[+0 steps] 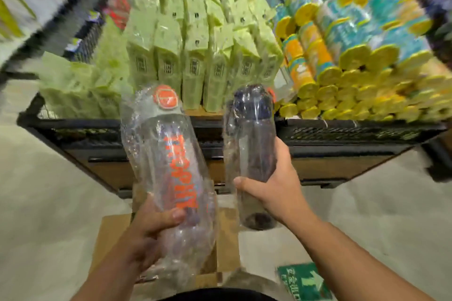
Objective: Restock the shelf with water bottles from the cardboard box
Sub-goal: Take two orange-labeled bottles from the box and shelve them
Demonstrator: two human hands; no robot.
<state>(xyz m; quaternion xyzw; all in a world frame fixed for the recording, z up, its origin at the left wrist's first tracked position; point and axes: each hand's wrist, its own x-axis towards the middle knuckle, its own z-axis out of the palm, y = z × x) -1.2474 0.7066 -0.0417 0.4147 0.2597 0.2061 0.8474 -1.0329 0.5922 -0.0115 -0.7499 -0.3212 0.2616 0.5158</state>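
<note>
Above the cardboard box (pixel 110 227) at six o'clock, I see my left hand (pixel 149 234) gripping the orange-lidded bottle (pixel 171 154) low and my right hand (pixel 274 193) wrapped round the dark bottle (pixel 249 144). Slick plastic wrap could let either slip before reaching the shelf (pixel 342 129) at twelve.
</note>
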